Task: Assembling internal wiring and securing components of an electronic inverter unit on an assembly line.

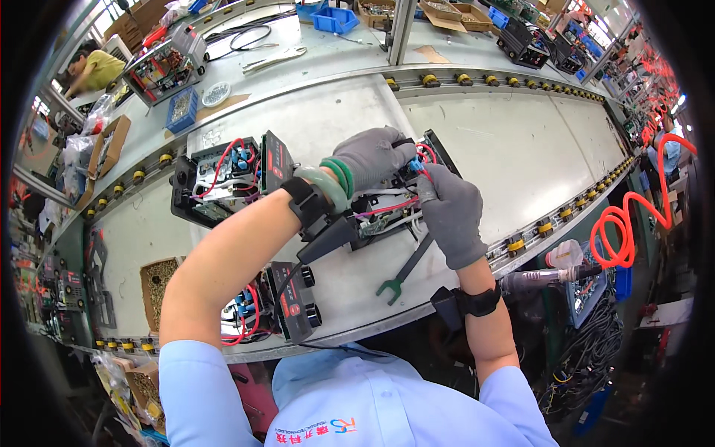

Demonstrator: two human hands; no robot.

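In front of me stands an opened electrical unit (pixel 380 205) with a dark casing, white and red wires and blue connectors. My left hand (pixel 372 158), in a grey glove, reaches over its top, the fingers closed at a blue and black part near the far end. Gloved in grey too, my right hand (pixel 452 212) is bent over the near right side, thumb and fingers closed at the red wires and blue connector. The gloves hide exactly what the fingertips grip. A dark open-ended wrench (pixel 390 289) with a green jaw lies below the right hand, its other end beside the unit.
Similar opened units stand left (pixel 223 175) and near left (pixel 287 302). A cardboard box of small brass-coloured parts (pixel 156 287) is further left. Roller rails (pixel 514 244) edge the workbench. An orange coiled hose (pixel 614 235) hangs at right, above a power screwdriver-like tool (pixel 540 278).
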